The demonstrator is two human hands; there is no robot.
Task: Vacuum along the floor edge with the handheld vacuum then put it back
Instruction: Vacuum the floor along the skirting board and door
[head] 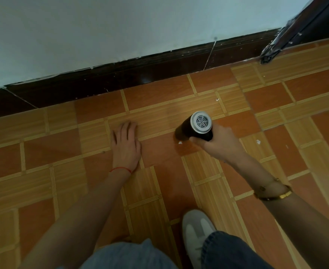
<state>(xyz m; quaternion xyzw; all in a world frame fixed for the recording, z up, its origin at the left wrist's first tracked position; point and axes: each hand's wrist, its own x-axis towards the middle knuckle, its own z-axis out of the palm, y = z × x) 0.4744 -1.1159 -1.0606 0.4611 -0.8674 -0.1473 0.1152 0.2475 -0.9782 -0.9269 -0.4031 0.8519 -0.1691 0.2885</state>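
Note:
The handheld vacuum [195, 126] is a black cylinder with a round grey vent grille facing up at me. My right hand [219, 143] grips its handle from below right, and its nozzle end points down at the orange tiled floor [159, 189], beside a white scrap [180, 142]. My left hand [126, 144] lies flat on the floor, palm down, fingers spread, to the left of the vacuum. The dark skirting board [120, 78] along the floor edge runs a short way beyond both hands.
A pale wall [120, 26] rises above the skirting. A dark door frame foot [270, 53] stands at the upper right. Small white scraps [257, 141] lie on the tiles to the right. My white shoe [196, 232] and jeans-clad knees [132, 257] are at the bottom.

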